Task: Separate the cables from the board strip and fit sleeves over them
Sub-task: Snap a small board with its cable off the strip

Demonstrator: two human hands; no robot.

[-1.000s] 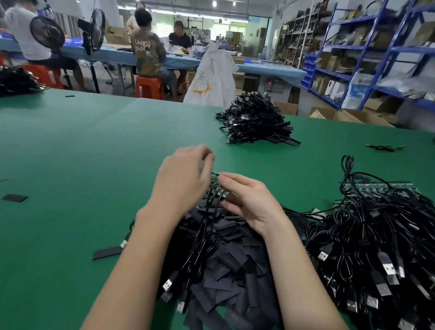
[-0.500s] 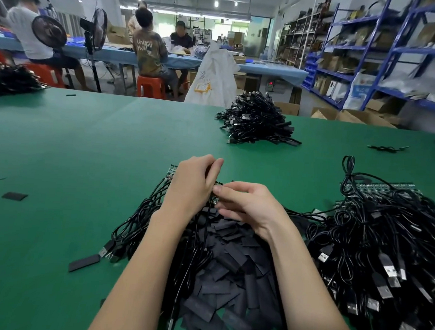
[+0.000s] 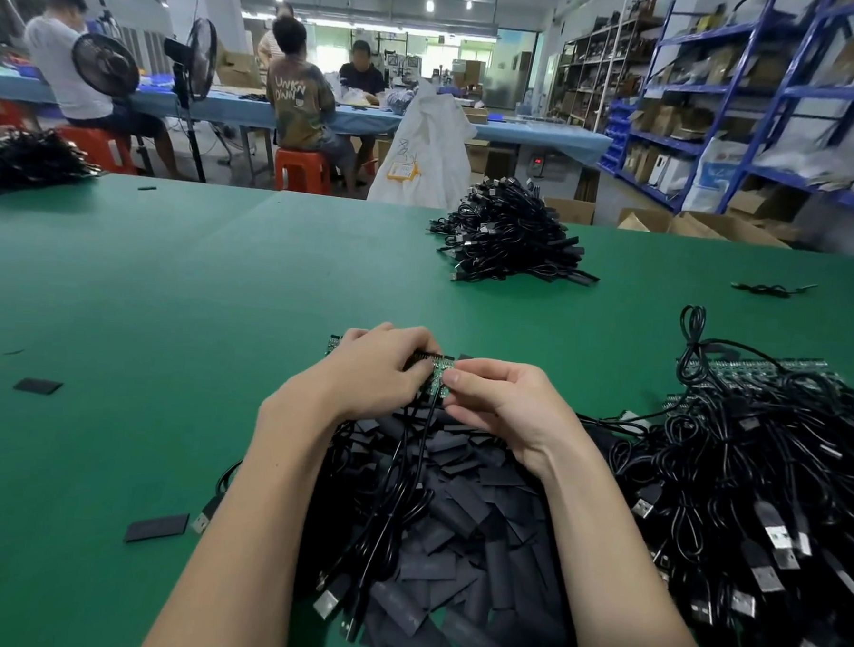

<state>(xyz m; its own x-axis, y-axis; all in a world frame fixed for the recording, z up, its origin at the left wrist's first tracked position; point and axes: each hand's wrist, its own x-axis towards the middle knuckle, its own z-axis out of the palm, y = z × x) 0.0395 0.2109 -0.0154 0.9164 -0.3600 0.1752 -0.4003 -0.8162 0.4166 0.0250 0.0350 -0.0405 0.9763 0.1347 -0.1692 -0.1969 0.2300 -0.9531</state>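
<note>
Head view: your left hand [image 3: 368,369] grips the narrow green circuit-board strip [image 3: 436,373] from above, fingers curled over it, its far end [image 3: 334,344] poking out past the knuckles. Your right hand [image 3: 500,401] pinches the strip's near end between thumb and forefinger. Likely a two-point hold so one cable's board section can be snapped off. The thin black USB cables [image 3: 396,495] hang from the strip down between your forearms. Both hands sit right over the heap of flat black sleeves [image 3: 453,532] on the green surface [image 3: 144,308], so the sleeves are within reach for fitting. The unprocessed black cable tangle [image 3: 752,488] lies just right of it, and a black cable pile [image 3: 514,234] sits well apart at the far edge. Writing: "UNKNOWN" on a seated worker's shirt [image 3: 289,93]; the white bag's orange label [image 3: 404,169] is unreadable.
</note>
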